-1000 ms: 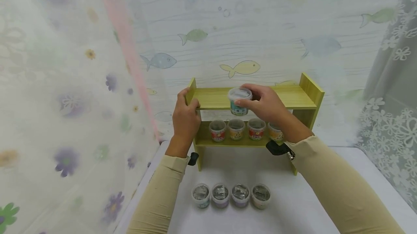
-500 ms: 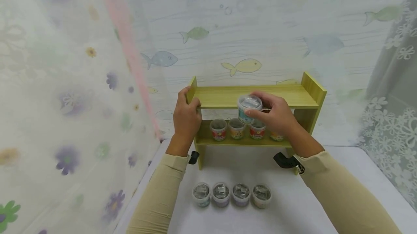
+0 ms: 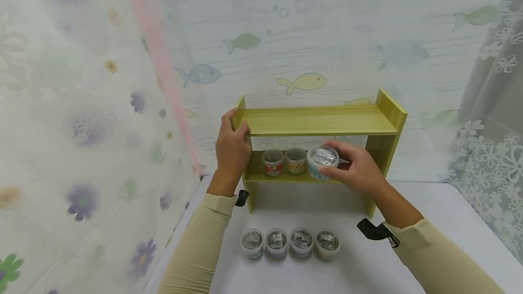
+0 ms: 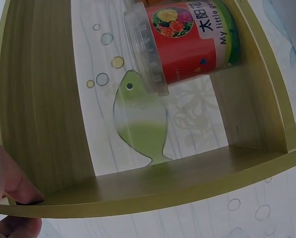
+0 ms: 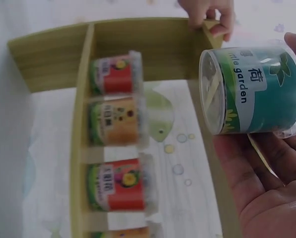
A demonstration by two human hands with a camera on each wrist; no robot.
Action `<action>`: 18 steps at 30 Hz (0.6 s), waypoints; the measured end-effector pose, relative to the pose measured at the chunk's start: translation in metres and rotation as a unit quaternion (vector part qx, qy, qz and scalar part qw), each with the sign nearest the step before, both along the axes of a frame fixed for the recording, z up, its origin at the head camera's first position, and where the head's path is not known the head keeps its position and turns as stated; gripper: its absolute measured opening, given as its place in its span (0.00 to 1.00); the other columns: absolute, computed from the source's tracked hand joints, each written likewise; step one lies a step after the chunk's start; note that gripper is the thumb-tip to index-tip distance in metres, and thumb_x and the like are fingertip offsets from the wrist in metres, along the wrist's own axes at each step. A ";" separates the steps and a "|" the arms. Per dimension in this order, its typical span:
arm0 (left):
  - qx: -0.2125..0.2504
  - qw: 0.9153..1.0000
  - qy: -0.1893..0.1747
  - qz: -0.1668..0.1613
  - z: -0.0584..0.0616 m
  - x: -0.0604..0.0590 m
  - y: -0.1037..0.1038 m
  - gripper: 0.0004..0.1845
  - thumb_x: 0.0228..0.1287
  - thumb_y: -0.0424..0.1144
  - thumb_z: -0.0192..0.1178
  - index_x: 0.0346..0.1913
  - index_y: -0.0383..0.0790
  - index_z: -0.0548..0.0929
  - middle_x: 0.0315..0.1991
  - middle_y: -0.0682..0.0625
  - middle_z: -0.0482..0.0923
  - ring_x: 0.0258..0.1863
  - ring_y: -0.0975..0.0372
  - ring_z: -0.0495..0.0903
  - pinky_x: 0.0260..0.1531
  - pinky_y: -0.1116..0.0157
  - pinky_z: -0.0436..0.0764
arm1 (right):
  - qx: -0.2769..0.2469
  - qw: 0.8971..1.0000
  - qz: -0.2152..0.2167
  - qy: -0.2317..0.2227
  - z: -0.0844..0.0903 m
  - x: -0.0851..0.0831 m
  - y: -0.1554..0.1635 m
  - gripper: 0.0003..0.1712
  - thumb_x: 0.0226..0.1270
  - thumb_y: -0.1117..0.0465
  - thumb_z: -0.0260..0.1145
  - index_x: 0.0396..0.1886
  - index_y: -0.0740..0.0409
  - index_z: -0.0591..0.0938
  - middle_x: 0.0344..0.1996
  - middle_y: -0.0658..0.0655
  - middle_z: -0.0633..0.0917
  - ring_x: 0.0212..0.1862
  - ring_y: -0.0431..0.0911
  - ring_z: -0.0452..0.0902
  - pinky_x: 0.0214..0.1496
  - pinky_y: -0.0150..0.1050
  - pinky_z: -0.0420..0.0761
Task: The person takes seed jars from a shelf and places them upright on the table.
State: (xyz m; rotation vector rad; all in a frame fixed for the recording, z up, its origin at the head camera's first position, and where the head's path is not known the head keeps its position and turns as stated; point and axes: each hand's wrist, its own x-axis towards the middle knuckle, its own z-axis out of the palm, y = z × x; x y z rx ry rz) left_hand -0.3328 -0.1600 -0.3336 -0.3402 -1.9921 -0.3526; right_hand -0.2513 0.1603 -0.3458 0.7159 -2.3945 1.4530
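Observation:
In the head view my right hand [image 3: 357,169] holds a teal plastic tub [image 3: 318,166] between thumb and fingers, with something silvery under its clear top. "Little garden" is printed on the tub [image 5: 267,89] in the right wrist view, where it is apart from the shelf. My left hand [image 3: 233,146] grips the left side panel of the yellow-green wooden shelf [image 3: 318,121], thumb and finger pinching its corner in the left wrist view. Red and orange tubs stand in a row on the lower board, a red tub [image 3: 273,166] leftmost; in the head view the teal tub hides those on the right.
Several tubs with silvery tops line up on the white table in front of the shelf, one pale purple tub [image 3: 302,244] among them. Behind the shelf hangs a fish-print curtain [image 3: 327,35]. A flower-print curtain [image 3: 81,148] hangs close on the left.
My right hand has moved the teal tub down and to the right, from in front of the top board to in front of the lower board's tubs. The left hand keeps its hold.

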 end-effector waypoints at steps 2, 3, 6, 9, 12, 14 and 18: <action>-0.001 1.000 -0.004 0.003 0.000 0.000 -0.001 0.10 0.59 0.23 0.57 0.36 0.39 0.85 0.68 0.36 0.70 0.55 0.44 0.82 0.45 0.49 0.88 | -0.007 1.000 0.000 -0.007 -0.005 0.003 0.002 0.34 0.63 0.59 0.77 0.68 0.59 0.78 0.53 0.63 0.85 0.47 0.40 0.87 0.45 0.30 0.86; -0.001 1.000 -0.006 0.004 0.000 0.001 -0.001 0.10 0.60 0.23 0.56 0.36 0.39 0.85 0.68 0.36 0.70 0.55 0.44 0.82 0.45 0.49 0.88 | -0.009 1.000 0.001 -0.011 -0.008 0.005 0.003 0.34 0.63 0.59 0.78 0.68 0.59 0.78 0.54 0.63 0.84 0.47 0.40 0.87 0.46 0.30 0.86; -0.001 1.000 -0.011 0.007 0.000 0.001 -0.001 0.10 0.62 0.24 0.56 0.37 0.39 0.85 0.68 0.37 0.70 0.56 0.44 0.82 0.44 0.49 0.88 | -0.010 1.000 -0.002 -0.021 -0.014 0.010 0.005 0.36 0.63 0.58 0.78 0.70 0.60 0.77 0.56 0.63 0.83 0.48 0.40 0.86 0.46 0.29 0.86; 0.001 1.000 -0.013 0.008 0.001 0.001 0.000 0.10 0.62 0.25 0.56 0.37 0.39 0.85 0.69 0.37 0.70 0.55 0.45 0.83 0.44 0.49 0.88 | -0.013 1.000 0.004 -0.024 -0.021 0.014 0.008 0.37 0.62 0.59 0.78 0.70 0.61 0.76 0.57 0.64 0.83 0.49 0.40 0.86 0.48 0.29 0.86; 0.003 1.000 -0.009 0.007 0.001 0.001 0.000 0.09 0.61 0.24 0.57 0.36 0.39 0.85 0.68 0.37 0.70 0.54 0.45 0.83 0.42 0.49 0.88 | -0.015 1.000 0.010 -0.026 -0.031 0.017 0.010 0.35 0.62 0.59 0.78 0.68 0.60 0.78 0.56 0.63 0.84 0.49 0.40 0.86 0.48 0.30 0.86; 0.003 1.000 -0.005 0.006 0.001 0.001 0.000 0.09 0.60 0.23 0.58 0.36 0.39 0.85 0.68 0.37 0.71 0.53 0.45 0.83 0.41 0.49 0.88 | -0.019 0.999 0.016 -0.032 -0.039 0.019 0.012 0.35 0.62 0.59 0.79 0.68 0.58 0.78 0.55 0.62 0.84 0.50 0.40 0.86 0.48 0.30 0.86; 0.004 1.000 0.001 0.002 0.002 0.003 0.001 0.10 0.60 0.23 0.57 0.35 0.39 0.84 0.67 0.36 0.71 0.52 0.44 0.84 0.41 0.48 0.88 | -0.025 0.998 0.027 -0.047 -0.052 0.024 0.015 0.34 0.62 0.59 0.79 0.67 0.57 0.79 0.55 0.62 0.84 0.51 0.40 0.86 0.47 0.33 0.87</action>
